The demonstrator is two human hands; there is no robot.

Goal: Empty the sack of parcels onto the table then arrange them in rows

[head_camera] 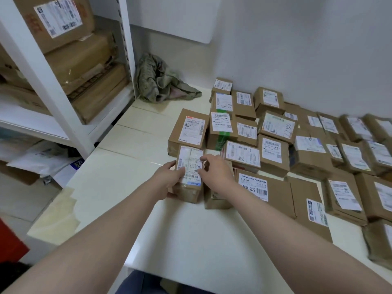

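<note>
Both hands are working on one small parcel (189, 172) a little left of the middle of the frame. The left hand (167, 181) is gripping its left side, thumb lying on the labelled top and fingers curling under the near corner. The right hand (214, 172) is reaching in from the right, its fingers spread a little and its fingertips (202, 159) touching the top right edge of the label. The parcel is sitting on the white table (191, 234), its long side running away from the person, just in front of a larger box (187, 132) with a white label.

The rest of the parcels (297, 145) are filling the right half of the frame, lying in rough rows that are running back toward the wall, most with labels facing up and many touching their neighbours. A flat box with printed lettering (265, 190) is lying just right of the right wrist. The empty sack (159, 81) is lying crumpled at the far corner of the table, in the upper middle of the frame, against the wall and beside the white shelf (48, 81). Big brown boxes (80, 60) are stacking up on that shelf in the upper left of the frame, and pale mail bags (42, 160) are lying on the level below
</note>
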